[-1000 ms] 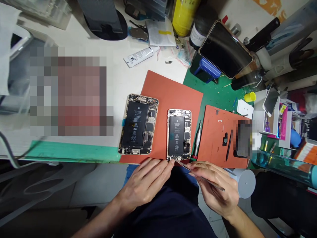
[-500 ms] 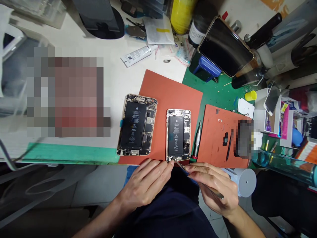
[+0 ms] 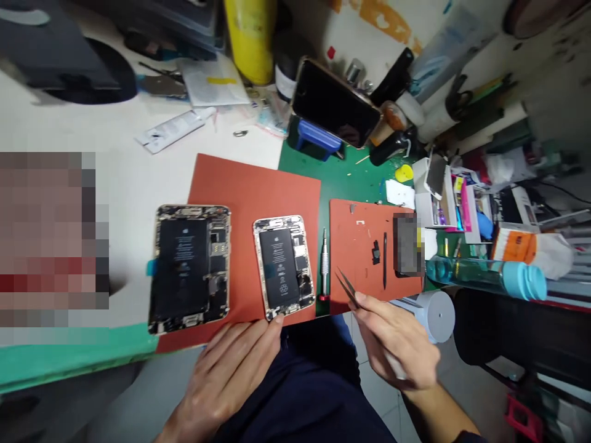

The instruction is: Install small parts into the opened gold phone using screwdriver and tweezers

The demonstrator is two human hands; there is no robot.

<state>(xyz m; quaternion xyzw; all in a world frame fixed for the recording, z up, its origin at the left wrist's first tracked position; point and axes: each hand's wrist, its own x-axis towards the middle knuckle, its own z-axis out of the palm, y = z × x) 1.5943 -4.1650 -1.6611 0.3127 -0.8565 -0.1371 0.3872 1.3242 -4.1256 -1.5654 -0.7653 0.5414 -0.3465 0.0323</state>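
The smaller opened phone [image 3: 282, 266], its battery and boards bare, lies on the red-brown mat [image 3: 244, 191]. At its bottom edge my left hand [image 3: 233, 363] rests with fingers stretched out, one fingertip touching the phone's lower end. My right hand [image 3: 397, 344] is closed around a pair of tweezers [image 3: 349, 288]. Its two tips stand apart with nothing visible between them, over the left part of the second red mat [image 3: 357, 246]. A larger opened phone [image 3: 189, 267] lies left of the smaller one. Between the mats lies a screwdriver [image 3: 325, 264].
On the right mat are a black stick-like tool [image 3: 385, 261], a small black part [image 3: 376, 252] and a partly blurred dark phone-shaped piece [image 3: 406, 246]. Behind, a phone [image 3: 335, 101] leans on a blue stand [image 3: 316, 138]. A white tube [image 3: 175, 130] lies at back left.
My right hand has lifted the tweezers off the smaller phone's lower end and carried them right, over the second mat. My left hand stays at the phone's edge. The camera view has turned right.
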